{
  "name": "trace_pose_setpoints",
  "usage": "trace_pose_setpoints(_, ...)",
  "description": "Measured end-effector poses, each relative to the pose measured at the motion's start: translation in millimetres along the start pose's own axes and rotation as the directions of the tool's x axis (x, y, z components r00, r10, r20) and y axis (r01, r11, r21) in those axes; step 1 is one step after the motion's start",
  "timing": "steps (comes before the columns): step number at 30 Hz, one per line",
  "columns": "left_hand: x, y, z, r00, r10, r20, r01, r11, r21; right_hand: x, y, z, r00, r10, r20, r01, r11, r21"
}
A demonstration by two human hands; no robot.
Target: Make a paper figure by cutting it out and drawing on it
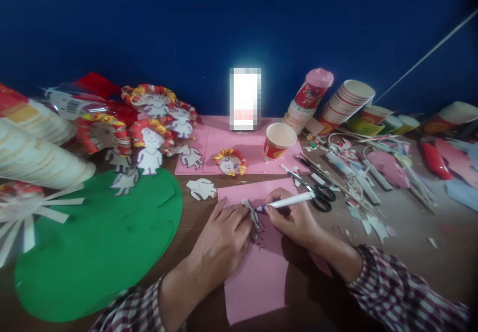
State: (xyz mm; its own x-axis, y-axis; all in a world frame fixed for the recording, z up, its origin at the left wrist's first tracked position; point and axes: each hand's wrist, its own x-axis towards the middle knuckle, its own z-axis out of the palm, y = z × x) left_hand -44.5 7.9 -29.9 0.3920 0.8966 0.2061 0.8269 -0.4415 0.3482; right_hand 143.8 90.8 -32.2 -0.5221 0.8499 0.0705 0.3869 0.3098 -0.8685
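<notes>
A pink sheet of paper [257, 282] lies in front of me with dark marker lines on it. On it rests a white paper cutout [255, 217], partly covered by my left hand [231, 227]. The fingers of that hand are bent and press the cutout down. My right hand [293, 217] is closed around a white marker [287, 200], whose dark tip touches the cutout's edge. Just beyond my left hand is another white dress-shaped cutout [201, 189]. Black-handled scissors [323, 195] lie beyond my right hand.
Left are a green paper shape [108, 252], paper dolls [149, 148] with red-yellow rings and stacked cups [41, 148]. A paper cup [280, 140] and a ringed face [230, 163] sit on pink sheets at the back. Right are cup stacks [347, 103] and paper scraps [377, 227].
</notes>
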Motion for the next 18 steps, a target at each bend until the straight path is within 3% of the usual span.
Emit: trace_pose_setpoints(18,0.9,-0.1,1.4,1.000,0.009,0.002,-0.009,1.000,0.009,-0.7,-0.2,0.0,1.000,0.005,0.027,-0.006,1.000,0.009)
